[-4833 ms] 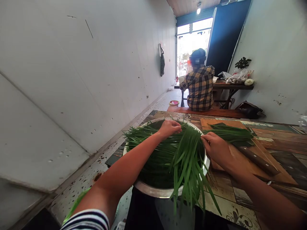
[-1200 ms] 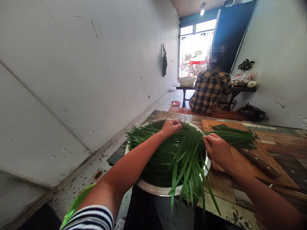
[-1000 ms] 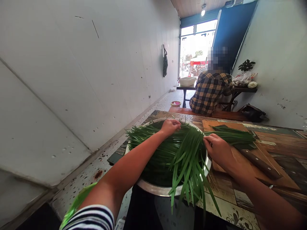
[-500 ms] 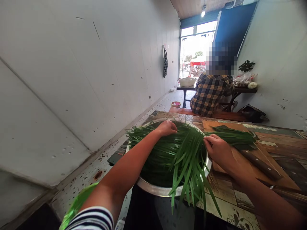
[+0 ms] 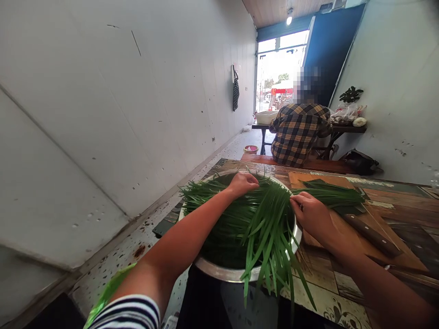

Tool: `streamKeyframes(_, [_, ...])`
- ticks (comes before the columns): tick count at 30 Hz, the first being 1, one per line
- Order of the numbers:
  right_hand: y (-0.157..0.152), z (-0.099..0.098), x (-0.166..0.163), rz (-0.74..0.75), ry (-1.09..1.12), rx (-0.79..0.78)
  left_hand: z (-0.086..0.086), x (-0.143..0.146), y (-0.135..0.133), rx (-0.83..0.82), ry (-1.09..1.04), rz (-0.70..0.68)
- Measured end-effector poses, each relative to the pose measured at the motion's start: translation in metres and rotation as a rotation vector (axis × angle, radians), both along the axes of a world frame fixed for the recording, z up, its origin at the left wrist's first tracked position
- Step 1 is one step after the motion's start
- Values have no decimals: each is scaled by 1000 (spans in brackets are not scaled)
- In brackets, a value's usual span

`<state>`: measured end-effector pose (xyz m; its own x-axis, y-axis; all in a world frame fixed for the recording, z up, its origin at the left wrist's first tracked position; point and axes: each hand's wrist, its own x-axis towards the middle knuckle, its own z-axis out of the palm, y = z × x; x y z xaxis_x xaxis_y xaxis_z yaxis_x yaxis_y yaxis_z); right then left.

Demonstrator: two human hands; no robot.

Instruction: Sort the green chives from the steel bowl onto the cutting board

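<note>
A round metal basin (image 5: 224,274) is heaped with long, flat green garlic chives (image 5: 233,224), some of which hang over its near rim. Over the far part of the heap, my left hand (image 5: 243,183) has its fingers curled together; whatever is between the fingertips is too small to make out. My right hand (image 5: 313,214) pinches the gathered ends of a bunch of chives (image 5: 269,219) at the basin's right rim. Just beyond that hand, more chives (image 5: 338,194) lie on a wooden cutting board (image 5: 350,235), next to a knife (image 5: 372,234) with a riveted brown handle.
The basin stands at the left end of a wood-patterned table (image 5: 346,285). A green plastic bag (image 5: 111,292) is below my left arm. Ahead, a person in a plaid shirt (image 5: 298,135) sits on a bench, facing away, at another table with a white tub (image 5: 266,118).
My left hand has shifted slightly right over the chives. My right hand keeps its pinch at the rim. The seated person's left arm has moved outward.
</note>
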<state>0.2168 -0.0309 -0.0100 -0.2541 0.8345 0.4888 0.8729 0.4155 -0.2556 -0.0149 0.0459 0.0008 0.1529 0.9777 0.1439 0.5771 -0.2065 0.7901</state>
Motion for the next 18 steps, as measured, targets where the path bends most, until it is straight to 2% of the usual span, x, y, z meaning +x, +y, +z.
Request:
streamKeyframes(6, [0, 0, 1, 10, 10, -11, -2, 14, -9, -33, -185, 15])
streamKeyframes(18, [-1, 0, 0, 21, 25, -4, -3, 14, -8, 68, -162, 61])
